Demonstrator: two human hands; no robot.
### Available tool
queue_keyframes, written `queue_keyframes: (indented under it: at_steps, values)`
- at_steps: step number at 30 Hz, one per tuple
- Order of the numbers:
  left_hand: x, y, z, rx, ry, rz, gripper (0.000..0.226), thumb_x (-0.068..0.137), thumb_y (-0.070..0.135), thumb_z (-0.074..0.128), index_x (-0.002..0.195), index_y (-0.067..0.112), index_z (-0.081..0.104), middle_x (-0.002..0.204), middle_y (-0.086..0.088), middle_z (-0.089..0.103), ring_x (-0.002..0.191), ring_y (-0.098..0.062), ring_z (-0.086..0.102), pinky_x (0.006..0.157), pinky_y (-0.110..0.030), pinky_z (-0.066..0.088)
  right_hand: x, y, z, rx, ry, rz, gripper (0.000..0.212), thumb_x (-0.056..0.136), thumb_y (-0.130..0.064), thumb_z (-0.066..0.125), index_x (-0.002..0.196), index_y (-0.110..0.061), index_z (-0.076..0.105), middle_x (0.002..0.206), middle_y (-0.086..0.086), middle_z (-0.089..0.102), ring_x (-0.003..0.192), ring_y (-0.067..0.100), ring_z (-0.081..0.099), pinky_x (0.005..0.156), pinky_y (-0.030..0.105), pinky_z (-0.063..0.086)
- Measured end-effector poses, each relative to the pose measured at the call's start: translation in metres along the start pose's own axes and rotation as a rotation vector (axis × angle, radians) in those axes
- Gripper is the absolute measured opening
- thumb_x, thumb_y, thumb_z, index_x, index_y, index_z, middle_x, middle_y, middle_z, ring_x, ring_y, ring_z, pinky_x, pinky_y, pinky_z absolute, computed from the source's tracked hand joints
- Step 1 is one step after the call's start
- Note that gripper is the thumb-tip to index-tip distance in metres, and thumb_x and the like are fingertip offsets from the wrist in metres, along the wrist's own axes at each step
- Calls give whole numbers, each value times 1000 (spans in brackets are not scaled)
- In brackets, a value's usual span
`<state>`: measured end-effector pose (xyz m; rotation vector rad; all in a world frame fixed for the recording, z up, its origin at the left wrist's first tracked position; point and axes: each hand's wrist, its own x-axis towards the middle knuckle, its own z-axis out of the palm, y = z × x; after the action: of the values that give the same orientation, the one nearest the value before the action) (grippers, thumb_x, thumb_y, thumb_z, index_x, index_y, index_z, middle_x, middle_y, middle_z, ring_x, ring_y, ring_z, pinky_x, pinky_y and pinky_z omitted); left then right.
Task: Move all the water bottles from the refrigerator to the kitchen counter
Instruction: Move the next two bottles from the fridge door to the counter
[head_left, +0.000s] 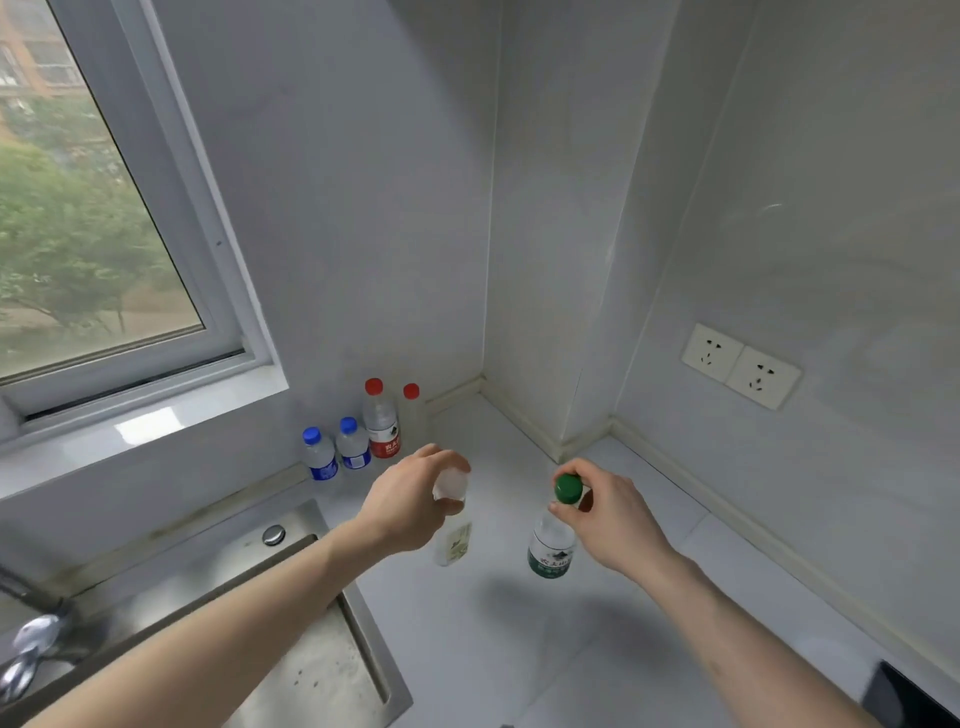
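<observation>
Holding two bottles by the caps over the counter (597, 649): left hand (410, 504) has fingers curled round the white-cap bottle (453, 535), right hand (613, 519) pinches the green-cap bottle (551, 545) at the neck. Both hang upright, w/ bases low over the counter or just touching, can't tell which. Looks like the put-down step.

Handling, judged: small plastic bottles, full-looking, so moderate weight, thin walls that give if squeezed. Fresh from a fridge they may be damp and slick. Cap/neck grip is stiffest; the ridged cap helps vs slipping. Narrow bases could tip if set down crooked.

Already on the counter, by the back wall: two blue-cap bottles (336, 453) side by side, then two red-cap bottles (390, 421) just right of them. All upright, well apart from the held pair.

Labels: green-cap one has a green/white label w/ Chinese characters, too blurred to read. Front red-cap one has a red label, also unreadable. Blue labels illegible. White-cap label pale, w/ a small dark mark.

Around: sink (311, 670) at left, tap (31, 649) at its far left, window (104, 208) above, double socket (740, 366) on the right wall.
</observation>
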<state>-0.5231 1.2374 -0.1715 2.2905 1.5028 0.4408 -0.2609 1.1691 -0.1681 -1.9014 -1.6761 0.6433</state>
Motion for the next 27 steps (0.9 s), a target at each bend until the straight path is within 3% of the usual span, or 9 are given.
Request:
queue_keyframes:
  at_steps: [3, 11, 17, 27]
  values:
    - [36, -14, -1, 58, -13, 31, 43, 87, 33, 79, 126, 36, 62, 125, 13, 62, 106, -19, 63, 80, -32, 52, 25, -6, 9, 16, 21, 32, 22, 88, -29, 81, 101, -36, 65, 99, -11, 72, 74, 12, 64, 74, 31, 52]
    - [120, -36, -7, 140, -65, 35, 43, 87, 27, 76, 127, 30, 62, 130, 7, 64, 116, -23, 59, 81, -34, 48, 93, -23, 21, 0, 58, 71, 24, 88, -25, 82, 108, -31, 69, 99, -10, 73, 82, 14, 66, 65, 18, 42]
    - [172, -54, -5, 152, -70, -8, 40, 86, 25, 74, 124, 30, 61, 126, 4, 65, 113, -26, 60, 81, -32, 44, 149, -29, 33, -36, 51, 98, 26, 86, -22, 83, 109, -30, 71, 99, -4, 74, 84, 20, 67, 73, 27, 46]
    - [239, -87, 0, 193, -36, -17, 36, 91, 18, 68, 125, 29, 59, 120, 2, 64, 109, -27, 59, 90, -35, 38, 230, -34, 53, -122, 5, 90, 29, 87, -19, 80, 113, -28, 72, 110, 3, 73, 99, 28, 67, 76, 25, 42]
